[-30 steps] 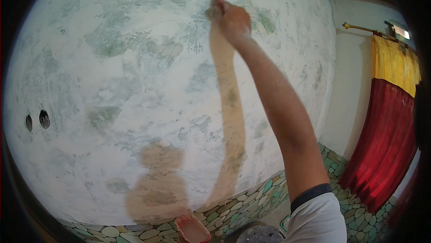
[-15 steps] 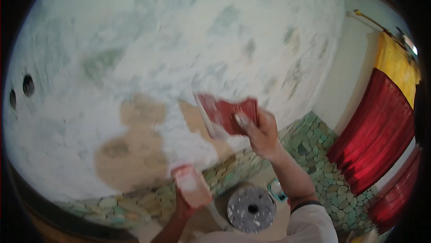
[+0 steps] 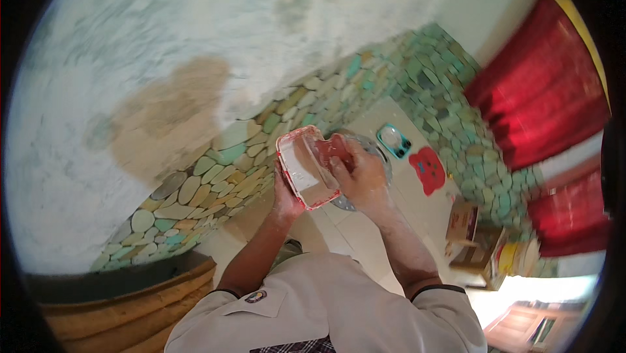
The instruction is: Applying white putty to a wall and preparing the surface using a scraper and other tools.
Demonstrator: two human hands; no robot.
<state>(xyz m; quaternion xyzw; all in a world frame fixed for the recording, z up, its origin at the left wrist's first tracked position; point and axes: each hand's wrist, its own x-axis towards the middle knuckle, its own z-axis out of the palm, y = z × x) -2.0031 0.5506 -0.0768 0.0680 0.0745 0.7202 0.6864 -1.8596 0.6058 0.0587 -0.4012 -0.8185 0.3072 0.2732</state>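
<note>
My left hand (image 3: 287,193) grips a red-rimmed rectangular tub (image 3: 295,133) from its left side and below. White putty (image 3: 301,175) lies inside it. Closed around a flat red putty spreader (image 3: 325,151), my right hand (image 3: 366,180) holds its blade inside the tub, against the right part. Part of the spreader's edge is hidden by the tub and putty. Both hands are in front of my chest, above the floor. To the left rises the wall (image 3: 150,46), coated unevenly in white, with a bare beige patch (image 3: 169,118).
Green and tan stone cladding (image 3: 215,173) runs along the wall's base. A grey speckled round object (image 3: 344,203) is partly behind my hands. Beyond lie a teal phone (image 3: 396,142) and red bear-shaped item (image 3: 428,170). Red curtains (image 3: 541,85), a cardboard box (image 3: 462,222) and brown furniture (image 3: 130,317) stand around.
My right hand has brought the spreader from in front of the wall down into the tub. The tub is now held closer to the right hand, and the view has tilted down toward the floor.
</note>
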